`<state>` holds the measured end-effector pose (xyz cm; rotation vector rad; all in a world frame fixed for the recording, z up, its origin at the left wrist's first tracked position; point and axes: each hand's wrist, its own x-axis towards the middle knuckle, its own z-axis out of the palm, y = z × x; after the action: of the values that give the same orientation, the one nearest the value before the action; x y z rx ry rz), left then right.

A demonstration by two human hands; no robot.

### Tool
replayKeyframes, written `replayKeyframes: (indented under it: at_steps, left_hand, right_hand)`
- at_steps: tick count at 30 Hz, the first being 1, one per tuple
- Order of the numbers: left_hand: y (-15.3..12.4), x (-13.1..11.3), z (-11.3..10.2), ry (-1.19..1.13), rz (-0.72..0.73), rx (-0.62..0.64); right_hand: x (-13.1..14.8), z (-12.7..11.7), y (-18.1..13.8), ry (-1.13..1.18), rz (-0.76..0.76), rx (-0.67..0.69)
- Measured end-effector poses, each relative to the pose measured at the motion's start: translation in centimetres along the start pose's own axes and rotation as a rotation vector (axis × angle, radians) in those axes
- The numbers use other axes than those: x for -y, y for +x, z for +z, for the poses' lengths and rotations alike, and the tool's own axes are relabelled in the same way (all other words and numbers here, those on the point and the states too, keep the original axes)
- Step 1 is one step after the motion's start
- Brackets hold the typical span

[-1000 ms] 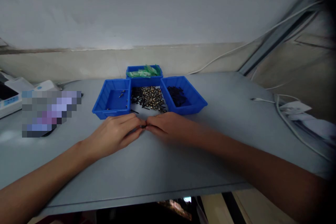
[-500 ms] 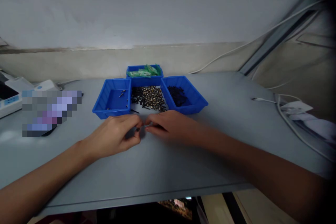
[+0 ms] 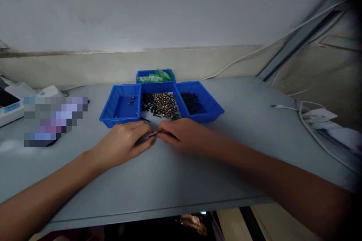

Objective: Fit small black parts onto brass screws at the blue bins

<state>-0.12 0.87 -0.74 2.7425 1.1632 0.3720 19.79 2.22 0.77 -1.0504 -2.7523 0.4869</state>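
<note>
My left hand (image 3: 124, 143) and my right hand (image 3: 186, 133) meet fingertip to fingertip just in front of the blue bins. Between them is a thin, dark piece that looks like a black screw (image 3: 152, 134). Both hands are closed in a pinch at its ends; the right fingertips hide part of it. Behind the hands lies a heap of brass-coloured metal fittings (image 3: 165, 103) beside black screws (image 3: 147, 102). The left blue bin (image 3: 106, 115) contains a few small metal pieces (image 3: 131, 100). In the right blue bin (image 3: 213, 111) is a dark pile of black screws (image 3: 190, 102).
At the back a blue bin (image 3: 156, 87) holds green plastic packets (image 3: 154, 78). A blurred-out flat item (image 3: 58, 120) and a white power strip (image 3: 14, 111) are on the left. White cables (image 3: 313, 139) run along the right side of the grey table (image 3: 169, 188).
My left fingers have straightened slightly and moved towards the right fingertips. The dark piece now shows lengthwise between the two hands. The bins and heap have not moved.
</note>
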Motion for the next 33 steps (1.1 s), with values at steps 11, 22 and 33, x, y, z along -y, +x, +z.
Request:
replayKeyframes:
  at_steps: [11,22,33]
  left_hand:
    - [0.06,-0.12,-0.16,0.011,-0.048,0.073]
    - [-0.13,0.24,-0.12,0.018,-0.066,-0.004]
    - [-0.1,0.04,-0.27,-0.08,-0.012,-0.011]
  right_hand:
    - [-0.06,0.07,-0.12,-0.051,0.044,-0.014]
    - [0.06,0.05,-0.17,-0.045,0.05,-0.031]
    - [0.01,0.39,-0.19,-0.101,0.073,-0.046]
